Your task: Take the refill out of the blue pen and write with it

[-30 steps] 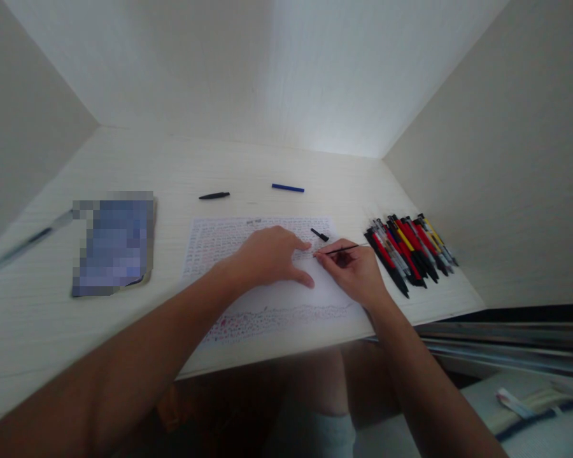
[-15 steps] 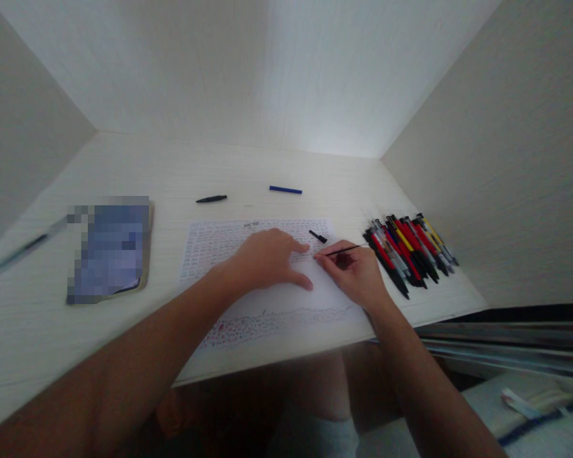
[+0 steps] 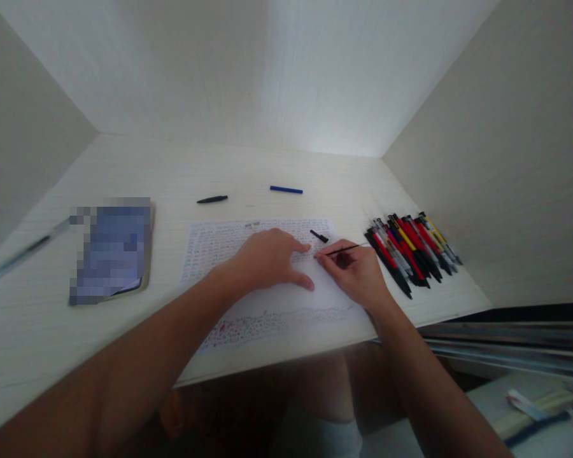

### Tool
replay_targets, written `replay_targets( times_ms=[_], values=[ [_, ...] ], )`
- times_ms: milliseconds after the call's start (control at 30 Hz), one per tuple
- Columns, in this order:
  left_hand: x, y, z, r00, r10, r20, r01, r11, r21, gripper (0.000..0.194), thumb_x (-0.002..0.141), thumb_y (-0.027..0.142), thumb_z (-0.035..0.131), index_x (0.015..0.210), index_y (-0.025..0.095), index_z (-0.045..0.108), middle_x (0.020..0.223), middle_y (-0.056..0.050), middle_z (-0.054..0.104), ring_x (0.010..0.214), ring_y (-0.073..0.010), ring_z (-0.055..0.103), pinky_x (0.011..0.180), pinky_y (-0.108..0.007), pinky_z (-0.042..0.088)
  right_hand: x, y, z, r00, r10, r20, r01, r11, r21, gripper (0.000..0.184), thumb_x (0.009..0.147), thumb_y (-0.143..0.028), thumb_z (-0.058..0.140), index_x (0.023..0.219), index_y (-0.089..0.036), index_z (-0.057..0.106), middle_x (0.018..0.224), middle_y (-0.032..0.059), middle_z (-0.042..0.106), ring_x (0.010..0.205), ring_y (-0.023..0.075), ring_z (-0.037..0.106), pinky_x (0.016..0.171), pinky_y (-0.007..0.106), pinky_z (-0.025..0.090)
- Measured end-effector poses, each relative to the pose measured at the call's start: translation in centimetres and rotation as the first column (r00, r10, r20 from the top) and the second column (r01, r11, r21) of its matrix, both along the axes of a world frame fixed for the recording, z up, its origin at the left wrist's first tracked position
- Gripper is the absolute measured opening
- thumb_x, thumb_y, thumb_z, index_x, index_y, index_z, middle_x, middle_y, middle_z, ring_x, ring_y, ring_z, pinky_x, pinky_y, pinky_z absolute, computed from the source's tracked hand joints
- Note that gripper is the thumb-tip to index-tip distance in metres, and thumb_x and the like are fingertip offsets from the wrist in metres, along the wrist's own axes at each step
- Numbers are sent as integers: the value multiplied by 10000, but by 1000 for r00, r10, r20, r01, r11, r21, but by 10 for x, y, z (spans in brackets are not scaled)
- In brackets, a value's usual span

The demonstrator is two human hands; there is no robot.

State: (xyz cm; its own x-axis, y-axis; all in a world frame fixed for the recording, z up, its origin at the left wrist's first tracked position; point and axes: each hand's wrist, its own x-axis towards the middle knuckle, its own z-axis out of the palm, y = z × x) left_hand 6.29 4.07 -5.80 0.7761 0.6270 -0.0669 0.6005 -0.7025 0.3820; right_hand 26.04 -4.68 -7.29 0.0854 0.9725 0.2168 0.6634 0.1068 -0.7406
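My left hand [image 3: 270,257] lies flat on a printed sheet of paper [image 3: 248,299] covered in small text, its fingers spread and pressing the page. Just right of it, my right hand [image 3: 356,270] is closed in a pinch on a thin black pen refill [image 3: 346,250] whose tip touches the paper near my left fingertips. A small black pen piece [image 3: 319,236] rests on the sheet above my hands.
A pile of several red, black and yellow pens [image 3: 410,249] lies at the right. A black pen part [image 3: 212,199] and a blue one [image 3: 286,189] sit farther back. A blurred blue booklet [image 3: 111,249] and a clear pen [image 3: 21,253] are at left. Walls enclose the desk.
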Motion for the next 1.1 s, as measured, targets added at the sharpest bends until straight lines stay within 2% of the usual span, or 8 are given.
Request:
replay_targets(
  times_ms=[800,967,1100],
  values=[
    [0,1,-6,998,-35,48,31,997,67,881,617,829,600,1299,271,610,1117,-98,694,985,-310,614,856,-430,445,2,0,1,999,36,8,-36,999,-2,102,826,-251,658,855,-173,717,814,53,711,675,159,641,607,293,499],
    [0,2,-6,997,-33,67,28,996,82,852,603,818,626,1268,285,634,1064,-89,709,956,-315,619,825,-435,454,2,0,1,1000,3,-5,-3,1000,15,89,812,-250,675,846,-181,720,750,36,704,605,144,623,570,282,483],
    [0,1,-9,996,-30,88,22,995,99,848,593,814,640,1257,287,643,976,-83,715,887,-302,626,777,-425,464,2,-1,-1,992,-60,-112,69,995,72,127,804,-293,705,862,-181,694,739,39,702,608,153,630,549,274,479]
  ],
)
